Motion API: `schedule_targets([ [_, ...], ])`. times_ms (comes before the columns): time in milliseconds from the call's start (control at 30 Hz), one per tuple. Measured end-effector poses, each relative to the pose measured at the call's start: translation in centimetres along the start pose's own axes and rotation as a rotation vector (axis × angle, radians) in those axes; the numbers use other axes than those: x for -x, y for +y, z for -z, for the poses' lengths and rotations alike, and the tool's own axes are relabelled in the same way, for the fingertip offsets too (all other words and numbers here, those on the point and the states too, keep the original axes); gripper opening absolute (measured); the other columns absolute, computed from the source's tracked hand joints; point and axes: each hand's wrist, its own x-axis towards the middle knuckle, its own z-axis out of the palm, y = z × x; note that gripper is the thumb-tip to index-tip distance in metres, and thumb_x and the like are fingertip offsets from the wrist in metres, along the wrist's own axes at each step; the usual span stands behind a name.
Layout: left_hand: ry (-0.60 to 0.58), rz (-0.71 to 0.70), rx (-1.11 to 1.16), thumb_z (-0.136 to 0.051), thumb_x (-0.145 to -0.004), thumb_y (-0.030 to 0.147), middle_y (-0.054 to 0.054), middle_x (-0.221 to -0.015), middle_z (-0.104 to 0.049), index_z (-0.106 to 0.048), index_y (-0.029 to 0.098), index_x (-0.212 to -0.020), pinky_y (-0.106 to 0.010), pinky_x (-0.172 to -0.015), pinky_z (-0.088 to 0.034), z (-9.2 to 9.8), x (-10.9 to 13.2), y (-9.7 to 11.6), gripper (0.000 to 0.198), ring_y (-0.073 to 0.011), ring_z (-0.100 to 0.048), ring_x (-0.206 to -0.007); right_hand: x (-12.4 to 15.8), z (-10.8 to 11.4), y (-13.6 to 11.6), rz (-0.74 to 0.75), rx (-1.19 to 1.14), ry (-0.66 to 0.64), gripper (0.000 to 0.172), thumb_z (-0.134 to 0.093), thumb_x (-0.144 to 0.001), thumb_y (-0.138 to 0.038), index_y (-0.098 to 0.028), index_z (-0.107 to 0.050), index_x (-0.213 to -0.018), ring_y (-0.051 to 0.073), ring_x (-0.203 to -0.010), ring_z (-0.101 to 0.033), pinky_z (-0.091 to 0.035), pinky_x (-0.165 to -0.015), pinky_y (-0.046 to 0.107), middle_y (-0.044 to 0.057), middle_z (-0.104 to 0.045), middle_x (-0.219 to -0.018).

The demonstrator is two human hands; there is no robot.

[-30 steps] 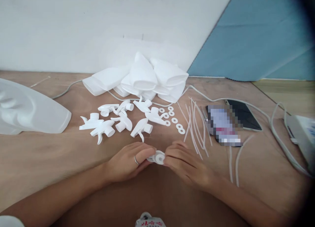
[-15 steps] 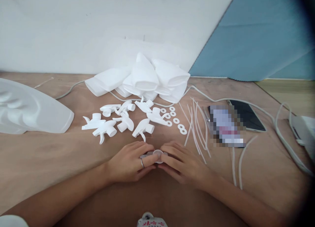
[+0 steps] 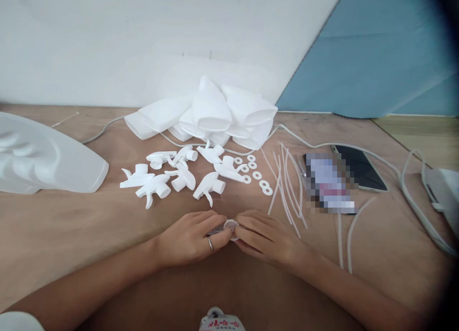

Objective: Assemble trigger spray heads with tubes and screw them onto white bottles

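Both hands meet at the front middle of the table, fingers closed around one white spray trigger head whose round open collar faces up. My left hand grips its left side, with a ring on one finger. My right hand holds the right side, its fingertips at the collar. Much of the piece is hidden by the fingers. Just beyond them lie several loose white trigger heads. Flat white ring washers are scattered to their right, beside thin clear dip tubes.
White empty-looking bottles are piled against the wall; larger bottles lie at left. Two phones lie at right, one blurred. A grey cable crosses the table behind. A pouch with red print shows at the bottom edge.
The hands stay on the trigger head, which has tilted slightly so more of its collar opening shows. The left hand has shifted a little to the right. Everything on the table stays put.
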Motion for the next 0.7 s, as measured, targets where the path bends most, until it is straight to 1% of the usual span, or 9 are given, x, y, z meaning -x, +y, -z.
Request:
schedule_targets([
  [100,0.0,-0.004,0.012,-0.051,-0.089,0.012,-0.005,-0.085,-0.063,-0.048,0.015,-0.106,-0.025,-0.064,-0.051,0.0,0.2,0.0,0.017,-0.013,-0.056,-0.072,-0.2,0.5,-0.1,-0.025,-0.058,-0.009,0.016,-0.059,-0.085,-0.01,-0.014,-0.057,-0.1,0.015,-0.083,-0.061,-0.051,-0.077,0.031,0.007,-0.065,-0.088],
  [167,0.001,0.011,0.021,-0.051,-0.09,0.013,-0.006,-0.088,-0.064,-0.049,0.015,-0.106,-0.025,-0.063,-0.052,-0.1,0.3,0.0,0.016,-0.0134,-0.057,-0.073,0.0,1.1,0.2,-0.019,-0.107,-0.026,0.025,-0.061,-0.085,-0.013,-0.015,-0.056,-0.11,0.016,-0.09,-0.062,-0.049,-0.085,0.035,0.008,-0.066,-0.097],
  [233,0.012,0.031,0.044,-0.052,-0.089,0.015,-0.006,-0.089,-0.065,-0.049,0.015,-0.105,-0.026,-0.064,-0.052,-0.3,0.5,-0.1,0.016,-0.014,-0.058,-0.074,0.5,2.0,1.1,-0.038,-0.091,-0.017,0.036,-0.06,-0.085,-0.013,-0.015,-0.053,-0.12,0.018,-0.099,-0.062,-0.045,-0.093,0.038,0.01,-0.066,-0.105],
  [300,0.026,0.063,0.095,-0.054,-0.089,0.017,-0.006,-0.092,-0.065,-0.048,0.016,-0.105,-0.026,-0.067,-0.053,-0.5,0.6,-0.2,0.017,-0.0144,-0.058,-0.076,1.3,3.1,2.6,-0.121,0.03,0.037,0.04,-0.056,-0.085,-0.008,-0.015,-0.052,-0.124,0.018,-0.101,-0.061,-0.043,-0.094,0.039,0.01,-0.067,-0.107],
  [367,0.042,0.094,0.153,-0.055,-0.089,0.019,-0.007,-0.095,-0.065,-0.047,0.016,-0.107,-0.027,-0.072,-0.053,-0.7,0.7,-0.3,0.02,-0.0146,-0.059,-0.08,2.2,4.2,4.6,-0.216,0.24,0.076,0.033,-0.054,-0.085,-0.005,-0.017,-0.057,-0.116,0.019,-0.097,-0.061,-0.042,-0.089,0.038,0.009,-0.067,-0.105],
  [433,0.047,0.12,0.197,-0.054,-0.09,0.018,-0.006,-0.098,-0.065,-0.045,0.017,-0.111,-0.027,-0.075,-0.053,-0.7,0.7,-0.4,0.023,-0.0145,-0.06,-0.083,3.1,5.1,6.5,-0.273,0.504,-0.032,0.026,-0.052,-0.087,-0.007,-0.016,-0.06,-0.11,0.023,-0.097,-0.059,-0.04,-0.082,0.038,0.011,-0.067,-0.107],
  [500,0.046,0.142,0.236,-0.053,-0.09,0.018,-0.006,-0.1,-0.065,-0.042,0.018,-0.118,-0.027,-0.076,-0.053,-0.7,0.6,-0.4,0.029,-0.014,-0.062,-0.084,4.0,5.7,8.1,-0.353,0.664,-0.164,0.03,-0.05,-0.088,-0.007,-0.015,-0.059,-0.115,0.025,-0.1,-0.057,-0.036,-0.078,0.038,0.012,-0.065,-0.118],
  [600,0.041,0.196,0.27,-0.053,-0.091,0.021,-0.005,-0.101,-0.066,-0.037,0.018,-0.128,-0.028,-0.078,-0.054,-0.5,0.6,-0.3,0.04,-0.0147,-0.063,-0.087,5.0,5.9,9.5,-0.331,0.7,-0.281,0.035,-0.05,-0.089,-0.006,-0.015,-0.058,-0.121,0.023,-0.104,-0.055,-0.034,-0.079,0.037,0.01,-0.062,-0.126],
  [700,0.003,0.232,0.277,-0.054,-0.091,0.024,-0.006,-0.102,-0.065,-0.037,0.017,-0.132,-0.028,-0.078,-0.054,-0.3,0.6,-0.3,0.045,-0.0152,-0.062,-0.088,5.3,6.0,10.0,-0.224,0.676,-0.309,0.026,-0.05,-0.091,-0.007,-0.013,-0.061,-0.114,0.021,-0.101,-0.057,-0.034,-0.081,0.037,0.009,-0.066,-0.119],
])
